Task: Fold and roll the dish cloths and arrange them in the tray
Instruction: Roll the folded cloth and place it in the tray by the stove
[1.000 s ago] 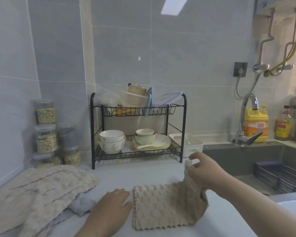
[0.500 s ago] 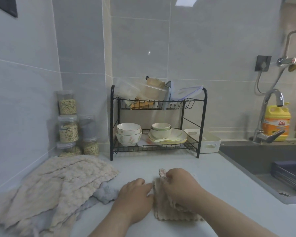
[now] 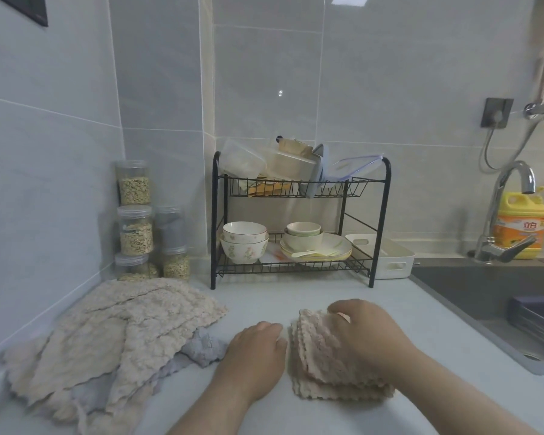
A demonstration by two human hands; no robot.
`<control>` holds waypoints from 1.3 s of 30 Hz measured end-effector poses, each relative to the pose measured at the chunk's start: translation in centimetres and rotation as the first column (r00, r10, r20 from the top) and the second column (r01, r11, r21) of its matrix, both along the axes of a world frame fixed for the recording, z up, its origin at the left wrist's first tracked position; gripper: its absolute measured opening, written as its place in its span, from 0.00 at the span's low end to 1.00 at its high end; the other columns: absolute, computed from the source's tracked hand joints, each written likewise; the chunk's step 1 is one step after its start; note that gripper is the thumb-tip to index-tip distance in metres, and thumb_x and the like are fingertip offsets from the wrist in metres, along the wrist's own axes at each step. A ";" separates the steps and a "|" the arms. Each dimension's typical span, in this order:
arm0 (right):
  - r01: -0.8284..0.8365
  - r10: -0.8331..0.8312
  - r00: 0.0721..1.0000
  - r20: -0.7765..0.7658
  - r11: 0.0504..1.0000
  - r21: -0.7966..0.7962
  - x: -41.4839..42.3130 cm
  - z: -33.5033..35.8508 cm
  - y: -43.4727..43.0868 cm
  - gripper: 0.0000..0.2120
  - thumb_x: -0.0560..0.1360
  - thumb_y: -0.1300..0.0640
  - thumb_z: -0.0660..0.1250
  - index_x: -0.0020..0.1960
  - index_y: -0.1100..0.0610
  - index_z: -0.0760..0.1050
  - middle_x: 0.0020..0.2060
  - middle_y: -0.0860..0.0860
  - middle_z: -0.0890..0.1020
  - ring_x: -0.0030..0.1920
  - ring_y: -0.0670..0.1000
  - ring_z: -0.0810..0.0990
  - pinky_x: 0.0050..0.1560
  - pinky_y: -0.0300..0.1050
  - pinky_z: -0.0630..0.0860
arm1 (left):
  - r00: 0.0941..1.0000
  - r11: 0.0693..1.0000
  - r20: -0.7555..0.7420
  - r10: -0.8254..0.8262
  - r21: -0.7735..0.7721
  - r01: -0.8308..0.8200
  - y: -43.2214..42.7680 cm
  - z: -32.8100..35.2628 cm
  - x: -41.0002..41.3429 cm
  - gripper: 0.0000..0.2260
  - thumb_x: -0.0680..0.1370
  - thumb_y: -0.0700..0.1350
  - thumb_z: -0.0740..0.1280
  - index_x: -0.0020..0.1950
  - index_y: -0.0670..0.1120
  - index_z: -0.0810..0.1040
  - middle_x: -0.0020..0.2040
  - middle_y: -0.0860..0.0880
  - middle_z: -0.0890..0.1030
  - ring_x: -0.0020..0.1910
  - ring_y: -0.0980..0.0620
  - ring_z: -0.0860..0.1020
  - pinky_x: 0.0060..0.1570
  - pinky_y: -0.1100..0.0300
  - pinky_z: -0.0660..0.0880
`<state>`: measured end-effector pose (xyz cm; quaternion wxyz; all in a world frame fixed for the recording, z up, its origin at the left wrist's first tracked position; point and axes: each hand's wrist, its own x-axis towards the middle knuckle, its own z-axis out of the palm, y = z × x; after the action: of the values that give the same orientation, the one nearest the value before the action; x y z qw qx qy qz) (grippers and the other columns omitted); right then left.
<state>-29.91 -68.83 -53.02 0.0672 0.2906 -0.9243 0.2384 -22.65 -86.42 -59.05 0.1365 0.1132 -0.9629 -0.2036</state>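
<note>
Gripping the folded dish cloth [image 3: 311, 348] at its far edge, right hand [image 3: 371, 335] had fingers curled. Left hand [image 3: 255, 353] lay flat on table [image 3: 296, 293] just left, holding nothing. Cloth's long axis ran near-to-far; tray [image 3: 393, 266] sat beyond, right hand nearer

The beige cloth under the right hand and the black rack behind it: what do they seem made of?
The beige cloth looks like soft microfibre or terry, matte: nubbly pile, scalloped edges, limp folds. The black rack seems painted metal wire and tube: thin bars, smooth dark finish.
</note>
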 end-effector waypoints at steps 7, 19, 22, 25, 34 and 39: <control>-0.066 0.056 0.998 0.040 0.948 0.312 -0.1 -5.2 1.9 0.27 0.77 0.37 0.48 0.75 0.39 0.53 0.78 0.50 0.50 0.76 0.55 0.55 0.74 0.55 0.52 | 0.982 0.984 0.073 -0.174 -0.034 0.177 1.2 0.9 0.9 0.23 0.80 0.64 0.48 0.75 0.68 0.48 0.78 0.61 0.43 0.77 0.57 0.46 0.75 0.52 0.50; 0.085 -0.085 0.992 0.093 0.996 0.013 -0.1 -4.7 2.7 0.11 0.72 0.45 0.56 0.35 0.48 0.58 0.41 0.48 0.69 0.48 0.52 0.68 0.49 0.45 0.63 | 0.977 0.983 -0.180 0.113 0.161 -0.084 1.3 1.1 1.5 0.18 0.81 0.52 0.59 0.70 0.53 0.68 0.74 0.57 0.63 0.71 0.60 0.57 0.71 0.60 0.56; -0.040 0.047 0.997 0.059 0.993 -0.111 0.3 -4.5 3.1 0.05 0.70 0.52 0.59 0.47 0.46 0.67 0.43 0.48 0.76 0.48 0.53 0.74 0.47 0.46 0.69 | 0.899 0.971 -0.395 0.188 0.215 -0.109 1.4 1.1 1.3 0.17 0.78 0.42 0.65 0.65 0.52 0.71 0.67 0.59 0.67 0.66 0.62 0.60 0.69 0.62 0.57; -0.155 0.150 0.988 -0.037 0.966 -0.207 0.7 -4.6 3.5 0.21 0.71 0.58 0.61 0.63 0.48 0.70 0.53 0.47 0.80 0.55 0.50 0.77 0.50 0.39 0.70 | 0.956 0.962 -0.288 -0.052 0.244 0.126 2.4 1.7 0.1 0.32 0.69 0.48 0.69 0.72 0.58 0.64 0.67 0.64 0.63 0.69 0.63 0.61 0.71 0.60 0.59; 0.140 0.109 0.932 0.346 0.773 -0.619 0.2 -4.4 3.9 0.24 0.69 0.44 0.71 0.62 0.45 0.67 0.52 0.46 0.78 0.49 0.47 0.81 0.46 0.42 0.78 | 0.973 0.489 -0.222 0.069 0.857 0.161 2.1 1.9 -1.9 0.05 0.76 0.36 0.65 0.47 0.37 0.80 0.46 0.35 0.83 0.45 0.37 0.82 0.45 0.51 0.76; 0.068 0.237 0.898 0.371 0.759 -0.648 -0.5 -4.6 3.8 0.08 0.66 0.57 0.73 0.44 0.57 0.81 0.40 0.53 0.86 0.44 0.53 0.85 0.45 0.50 0.80 | 0.964 0.404 -0.261 0.054 0.888 0.218 2.2 2.2 -1.4 0.10 0.75 0.38 0.68 0.55 0.39 0.76 0.50 0.38 0.83 0.47 0.41 0.82 0.48 0.49 0.75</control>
<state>-30.40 -65.03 -57.57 -0.0542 0.2318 -0.7617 0.6026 -24.03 -84.26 -56.86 0.1620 0.0948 -0.6755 -0.7131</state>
